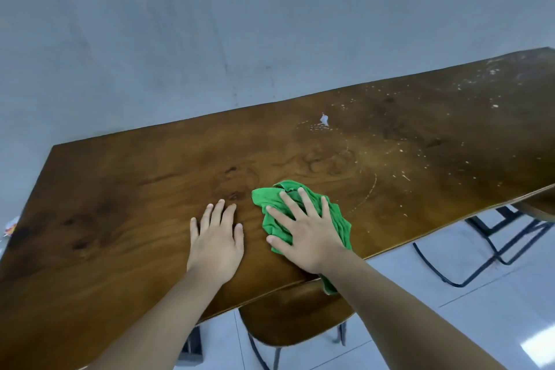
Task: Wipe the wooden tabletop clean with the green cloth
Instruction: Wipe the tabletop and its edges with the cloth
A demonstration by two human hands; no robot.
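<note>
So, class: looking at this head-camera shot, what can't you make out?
- Cloth: its middle is hidden under the right hand.
- Table: its right end is cut off by the frame edge.
- White scrap: too small to identify.
- Packet at the left edge: cut off and blurred.

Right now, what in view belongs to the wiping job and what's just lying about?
Job:
green cloth, under the right hand
wooden tabletop, left hand flat on it
pale crumbs and paper scrap to wipe off

Lying about:
chair tucked under
metal frame on the floor
</note>
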